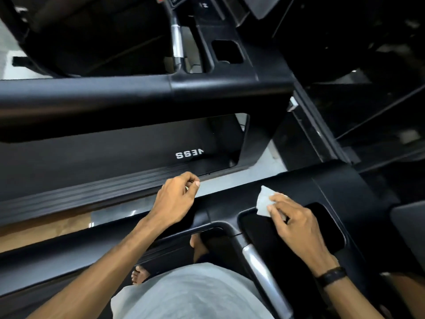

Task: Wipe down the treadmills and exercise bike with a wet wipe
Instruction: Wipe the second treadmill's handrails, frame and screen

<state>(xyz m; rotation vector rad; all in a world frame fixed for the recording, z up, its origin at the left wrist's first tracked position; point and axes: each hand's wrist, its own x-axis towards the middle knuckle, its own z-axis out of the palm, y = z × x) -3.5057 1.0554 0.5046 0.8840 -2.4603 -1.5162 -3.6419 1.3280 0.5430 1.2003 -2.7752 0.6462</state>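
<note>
While right hand pinches the white wet wipe against the black treadmill console beside a recessed tray, left hand hovers with fingers loosely curled, thumb meeting fingertips; cannot tell if holding anything.

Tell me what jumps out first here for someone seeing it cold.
The white wipe, lower right, pressed by the right hand onto the black treadmill console at the edge of a recessed tray. The left hand hovers at centre, fingers pinched together. White letters show upside down on the neighbouring treadmill's deck.
</note>
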